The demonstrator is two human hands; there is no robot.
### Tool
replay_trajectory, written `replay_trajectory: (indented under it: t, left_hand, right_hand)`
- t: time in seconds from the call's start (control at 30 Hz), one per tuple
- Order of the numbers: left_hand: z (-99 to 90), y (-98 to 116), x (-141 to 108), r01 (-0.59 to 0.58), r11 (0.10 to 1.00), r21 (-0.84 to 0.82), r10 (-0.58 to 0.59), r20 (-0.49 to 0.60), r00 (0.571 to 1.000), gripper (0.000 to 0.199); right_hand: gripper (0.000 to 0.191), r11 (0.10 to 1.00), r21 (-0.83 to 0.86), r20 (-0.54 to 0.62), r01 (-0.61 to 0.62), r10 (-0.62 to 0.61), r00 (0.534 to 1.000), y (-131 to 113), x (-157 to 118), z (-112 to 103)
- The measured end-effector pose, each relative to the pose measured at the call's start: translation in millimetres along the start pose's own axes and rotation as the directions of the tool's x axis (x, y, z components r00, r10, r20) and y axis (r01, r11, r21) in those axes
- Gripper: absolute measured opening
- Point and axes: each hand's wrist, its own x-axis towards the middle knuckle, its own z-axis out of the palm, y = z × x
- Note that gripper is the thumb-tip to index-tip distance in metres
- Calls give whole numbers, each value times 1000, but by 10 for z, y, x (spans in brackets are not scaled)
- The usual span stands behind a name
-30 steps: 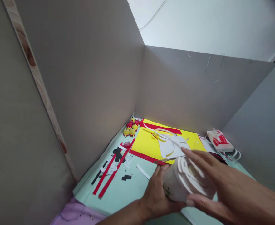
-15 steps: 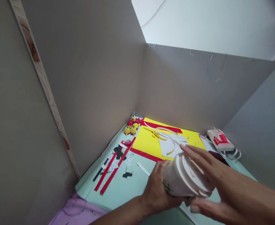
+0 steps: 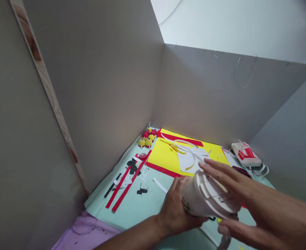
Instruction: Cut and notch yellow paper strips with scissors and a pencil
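Note:
A white lidded paper cup (image 3: pixel 198 196) with a green leafy print is tilted toward the right near the bottom centre. My left hand (image 3: pixel 172 208) is wrapped around its body from the left. My right hand (image 3: pixel 246 194) reaches over the lid (image 3: pixel 217 194) from the right, fingers stretched above it and the thumb apart below. Whether the fingertips touch the lid is hard to tell. Beyond the cup lie a yellow sheet (image 3: pixel 163 152) and white paper (image 3: pixel 185 162) with curled strips on it.
Red strips (image 3: pixel 124 198) and black scraps (image 3: pixel 133 166) lie on the left. Small yellow and red round pieces (image 3: pixel 148 142) cluster near the corner. A red-and-white tissue pack (image 3: pixel 246 153) sits at right. Grey partitions (image 3: pixel 207 93) enclose the pale green surface (image 3: pixel 142 215).
The right thumb has shifted slightly right and down, away from the lid's edge. Small black and yellow things now show below the cup. The view has shifted a little.

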Motion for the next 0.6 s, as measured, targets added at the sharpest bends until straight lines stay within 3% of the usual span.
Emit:
replay_trajectory:
  t: [0.07, 0.23, 0.43, 0.5, 0.6]
  left_hand:
    - [11, -3, -8, -7, 1000, -1, 7, 11, 1000, 96]
    - [24, -15, -13, -26, 999, 29, 26, -7, 1000, 84]
    - [-8, -32, 18, -32, 999, -31, 33, 25, 999, 78]
    - [9, -77, 12, -63, 998, -26, 63, 11, 998, 79]
    - [39, -144, -1, -129, 987, 95, 133, -40, 990, 81]
  right_hand:
    - [82, 1000, 30, 29, -1, 1, 1000, 1, 9, -39]
    - [74, 973, -108, 24, -202, 205, 978, -83, 118, 7]
    - [86, 997, 14, -14, 78, -78, 997, 11, 22, -22]
    - [79, 999, 30, -8, 26, -26, 1000, -23, 65, 3]
    - [72, 978, -25, -10, -208, 208, 978, -132, 179, 112]
